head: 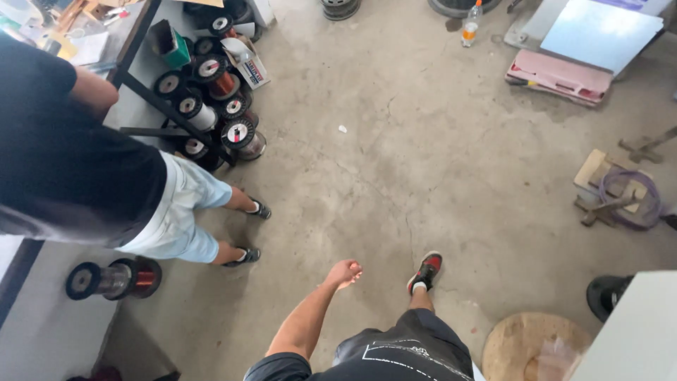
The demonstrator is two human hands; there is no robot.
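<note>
From the head view, the left hand (345, 273) hangs loosely curled and holds nothing, above the bare concrete floor (423, 155). The red and black shoe (426, 271) sits near it at 3 o'clock. The right hand is out of sight.

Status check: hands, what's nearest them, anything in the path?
Left hand empty, fingers loosely curled, swinging over bare concrete floor. Right hand not in view. Another person stands left, beside wire spools. Round wooden disc lies right.
</note>
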